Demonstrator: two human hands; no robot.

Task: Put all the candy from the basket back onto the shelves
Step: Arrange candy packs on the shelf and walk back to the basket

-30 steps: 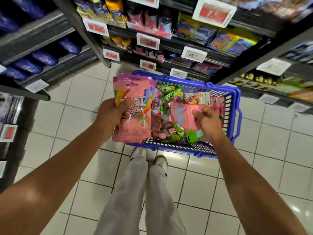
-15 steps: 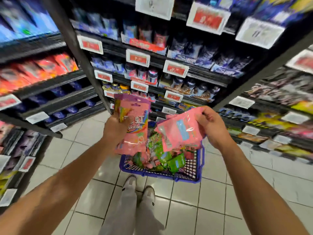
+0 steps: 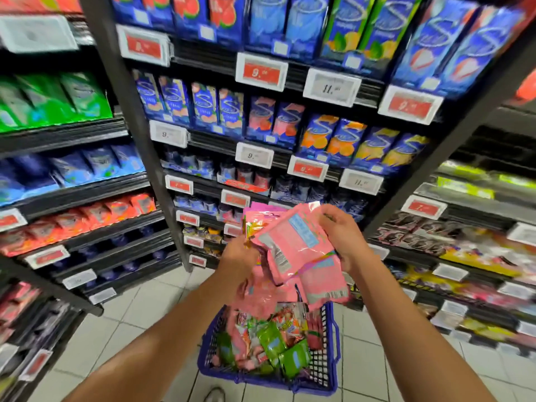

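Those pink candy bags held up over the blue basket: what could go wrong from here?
1. Several pink bags are fanned loosely between the left hand and right hand; with so many in one grip, a low one could slip out.
2. The blue basket below is heaped, so a falling bag might bounce onto the tiled floor.
3. The nearby shelves hold mostly blue packs; the bags may get misplaced.

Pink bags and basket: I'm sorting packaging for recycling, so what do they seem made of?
Pink bags: apparently thin glossy plastic film; they crease, bend and catch glare in the right hand and left hand. Basket: likely rigid moulded plastic, blue, with an open grid wall.
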